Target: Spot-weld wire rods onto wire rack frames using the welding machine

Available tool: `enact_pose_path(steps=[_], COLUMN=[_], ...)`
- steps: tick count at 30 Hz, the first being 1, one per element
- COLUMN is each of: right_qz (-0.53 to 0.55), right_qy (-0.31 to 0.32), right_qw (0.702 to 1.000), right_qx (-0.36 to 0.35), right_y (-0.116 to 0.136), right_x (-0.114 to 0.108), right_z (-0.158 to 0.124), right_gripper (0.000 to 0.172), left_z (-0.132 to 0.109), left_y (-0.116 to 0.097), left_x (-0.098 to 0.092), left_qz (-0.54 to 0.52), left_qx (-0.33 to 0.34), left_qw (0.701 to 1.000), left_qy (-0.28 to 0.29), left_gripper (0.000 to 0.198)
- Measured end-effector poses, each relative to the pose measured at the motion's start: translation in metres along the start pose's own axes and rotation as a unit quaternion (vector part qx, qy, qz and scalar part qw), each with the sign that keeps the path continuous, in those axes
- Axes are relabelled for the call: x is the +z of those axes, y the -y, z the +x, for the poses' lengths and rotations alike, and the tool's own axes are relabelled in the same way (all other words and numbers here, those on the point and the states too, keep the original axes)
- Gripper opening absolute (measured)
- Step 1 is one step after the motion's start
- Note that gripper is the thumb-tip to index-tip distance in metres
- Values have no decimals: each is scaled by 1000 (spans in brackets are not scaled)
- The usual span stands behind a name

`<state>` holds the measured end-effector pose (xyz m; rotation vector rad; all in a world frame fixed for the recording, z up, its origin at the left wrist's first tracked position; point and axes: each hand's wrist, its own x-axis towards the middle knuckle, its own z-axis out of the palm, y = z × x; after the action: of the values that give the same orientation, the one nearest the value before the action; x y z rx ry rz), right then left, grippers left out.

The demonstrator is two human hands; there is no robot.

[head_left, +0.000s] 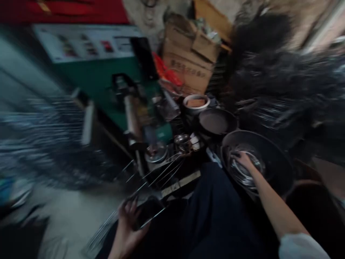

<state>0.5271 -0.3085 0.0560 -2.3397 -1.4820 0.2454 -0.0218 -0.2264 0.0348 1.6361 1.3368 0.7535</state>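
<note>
At the bottom, my left hand (130, 223) is curled around a thin metal wire frame (153, 217), whose long wires run up and right toward the bench. Blur hides where its fingertips touch the wire. My right hand (244, 160) reaches down into a wide dark pan (277, 169) on the right. Shiny metal wire rings (249, 178) lie in that pan, around and under the fingers. The right fingertips are smeared and partly hidden among the rings, so their grip does not show.
A green bench machine (163, 133) stands ahead, with small metal bowls (183, 142) before it. Beyond are a shallow dark pan (218, 121), a white pot (196, 102) and a cardboard box (188, 57). Piles of metal wire parts (54, 144) flank both sides. My legs (218, 212) are below.
</note>
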Motion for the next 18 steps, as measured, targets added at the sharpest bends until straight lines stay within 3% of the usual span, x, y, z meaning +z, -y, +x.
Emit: enact_pose_path(steps=[3,6,9,12,18], right_qz=[102,213,198,146,104], right_qy=[38,58,71,94,73], right_qw=[988,938,891,871,858], right_qx=[-109,-266,-401,-460,-498], right_y=[73,164,234,265,274], right_x=[8,10,16,32,60], right_z=[25,28,28,32,37], right_gripper=[31,31,28,26,32], left_z=[-14,-11,-10,-11,-1], left_y=[5,-2,-9,-10,-6], left_x=[-17,-22,-26,-35,-48], left_qz=[-70,-77,-88,-105,-134], left_qx=[-14,-19,-8,11,47], left_qw=[997,997,996,993,988], left_qy=[5,15,29,54,60], left_gripper=[101,100,99,95,100])
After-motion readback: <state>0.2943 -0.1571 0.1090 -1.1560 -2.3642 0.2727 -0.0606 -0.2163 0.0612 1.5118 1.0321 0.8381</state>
